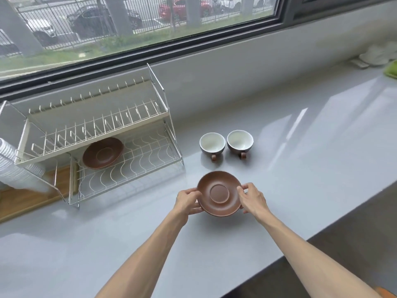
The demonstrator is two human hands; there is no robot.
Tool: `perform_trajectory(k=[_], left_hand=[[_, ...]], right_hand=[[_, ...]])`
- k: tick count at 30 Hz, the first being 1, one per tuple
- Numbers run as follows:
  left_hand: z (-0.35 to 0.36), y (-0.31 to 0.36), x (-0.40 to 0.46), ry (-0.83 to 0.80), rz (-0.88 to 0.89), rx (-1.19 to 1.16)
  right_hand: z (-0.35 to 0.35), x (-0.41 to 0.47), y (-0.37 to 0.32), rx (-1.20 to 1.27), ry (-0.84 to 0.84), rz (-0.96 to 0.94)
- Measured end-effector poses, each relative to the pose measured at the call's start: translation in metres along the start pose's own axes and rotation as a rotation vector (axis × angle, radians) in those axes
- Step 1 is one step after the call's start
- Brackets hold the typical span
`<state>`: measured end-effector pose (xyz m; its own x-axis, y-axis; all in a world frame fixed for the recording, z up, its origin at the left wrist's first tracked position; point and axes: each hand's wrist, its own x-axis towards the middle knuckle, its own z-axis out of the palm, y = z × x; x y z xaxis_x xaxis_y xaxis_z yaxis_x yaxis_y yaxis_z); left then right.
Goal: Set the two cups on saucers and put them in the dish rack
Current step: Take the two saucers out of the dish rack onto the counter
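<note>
Round matte brown ceramic saucer (219, 193) at lower centre, gripped at opposite rims by left hand (187, 202) and right hand (253, 199), fingers curled on its edges. Two white-lined grey cups (212, 144) (240, 141) stood just above on glossy grey countertop (300, 168). Second brown saucer (103, 153) lay in white wire dish rack (94, 134), left, beneath a window (129, 29).

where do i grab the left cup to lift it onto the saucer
Take the left cup by its small brown handle, which points toward you, coming in from the near side. It stands upright and open, apart from the right cup, so gripping its rim from above also works.
</note>
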<state>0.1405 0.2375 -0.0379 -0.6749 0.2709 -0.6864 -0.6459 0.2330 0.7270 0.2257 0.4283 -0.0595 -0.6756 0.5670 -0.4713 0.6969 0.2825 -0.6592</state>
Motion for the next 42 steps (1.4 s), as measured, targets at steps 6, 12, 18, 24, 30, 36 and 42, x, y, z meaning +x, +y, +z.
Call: perform_trajectory(k=[6, 12, 18, 24, 30, 36, 42], left_hand=[[0.049, -0.001, 0.015, -0.044, -0.012, 0.022], [0.088, 0.011, 0.020, -0.074, -0.002, 0.068], [0.114, 0.016, 0.032, -0.089, -0.004, 0.120], [0.122, 0.013, 0.043, -0.102, -0.025, 0.168], [0.121, 0.011, 0.049, -0.125, -0.031, 0.195], [0.117, 0.009, 0.050, -0.143, -0.027, 0.216], [0.095, 0.014, 0.045, -0.142, -0.010, 0.289]], right_hand=[[-0.031, 0.015, 0.030, 0.011, 0.058, 0.071], [-0.053, 0.030, 0.049, 0.024, 0.102, 0.117], [-0.066, 0.044, 0.057, 0.037, 0.132, 0.144], [-0.070, 0.053, 0.062, 0.048, 0.130, 0.170], [-0.070, 0.056, 0.063, 0.041, 0.129, 0.178], [-0.071, 0.055, 0.062, 0.032, 0.114, 0.195], [-0.066, 0.050, 0.043, -0.211, 0.301, 0.104]])
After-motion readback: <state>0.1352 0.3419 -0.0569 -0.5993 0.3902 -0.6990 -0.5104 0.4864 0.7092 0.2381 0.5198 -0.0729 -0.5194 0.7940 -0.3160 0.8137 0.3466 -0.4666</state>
